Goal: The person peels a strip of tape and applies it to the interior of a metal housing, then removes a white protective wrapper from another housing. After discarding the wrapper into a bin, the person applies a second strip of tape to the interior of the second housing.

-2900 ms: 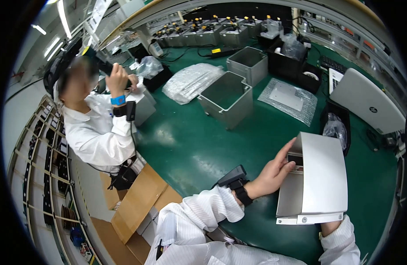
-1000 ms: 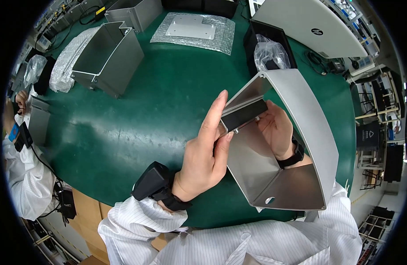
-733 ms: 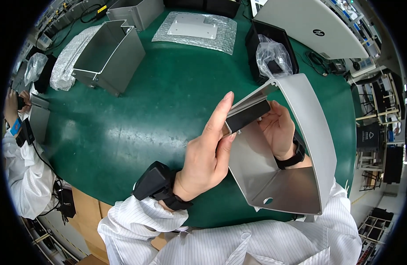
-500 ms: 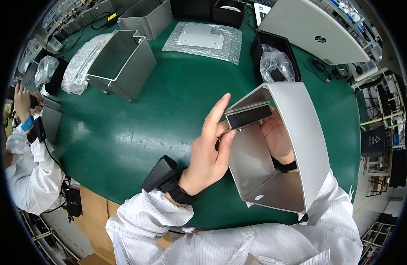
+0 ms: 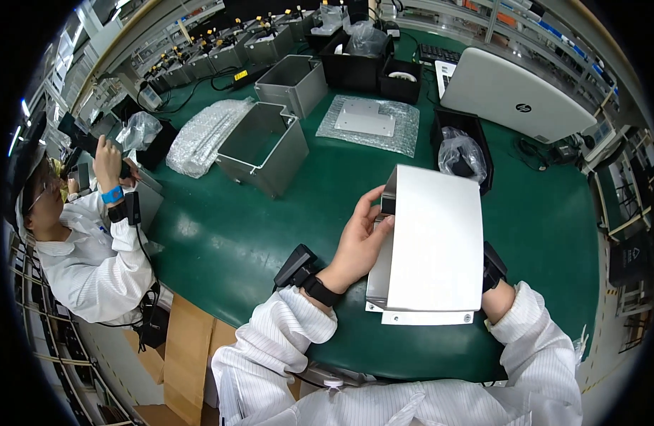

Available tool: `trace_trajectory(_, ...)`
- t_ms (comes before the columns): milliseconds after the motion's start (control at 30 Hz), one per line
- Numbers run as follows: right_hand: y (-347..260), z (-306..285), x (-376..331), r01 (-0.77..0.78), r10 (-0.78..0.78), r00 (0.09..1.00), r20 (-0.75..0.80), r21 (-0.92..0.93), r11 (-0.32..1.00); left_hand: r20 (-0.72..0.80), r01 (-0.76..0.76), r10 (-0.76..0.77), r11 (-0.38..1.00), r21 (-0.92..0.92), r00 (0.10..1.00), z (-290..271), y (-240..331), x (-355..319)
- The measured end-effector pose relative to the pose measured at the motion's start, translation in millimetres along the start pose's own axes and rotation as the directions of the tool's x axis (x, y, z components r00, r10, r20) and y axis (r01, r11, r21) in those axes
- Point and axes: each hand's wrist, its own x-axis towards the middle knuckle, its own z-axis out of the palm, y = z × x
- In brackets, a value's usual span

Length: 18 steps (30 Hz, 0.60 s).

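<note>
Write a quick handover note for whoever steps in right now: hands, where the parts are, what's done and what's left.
Left hand: gripping the left edge of the bent metal cover, thumb by a dark part at its top corner.
Right hand: hidden behind the cover; only the wrist shows.
Cover is held over the green table, closed side up.
Two open metal boxes sit further back, a flat plate on bubble wrap beside them.
Done or left: not clear from this view.

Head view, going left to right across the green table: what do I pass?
Co-worker in white coat → bubble-wrap sheet → open grey metal box → left hand → grey metal panel → white laptop lid.
</note>
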Motion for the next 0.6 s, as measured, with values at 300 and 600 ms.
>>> trace_trajectory(300, -14.6, 14.2, -2.1, 0.056, -0.062, 0.998, 0.003, -0.483, 0.874, -0.011, 0.125, -0.126, 0.992, -0.022, 0.992, -17.8, -3.8, 0.3)
trace_trajectory(600, -7.9, 12.8, 1.5, 0.164, -0.176, 0.983, 0.042, -0.618, 0.769, -0.196, -0.265, 0.292, 0.952, 0.153, 0.936, -29.1, 65.8, -42.9)
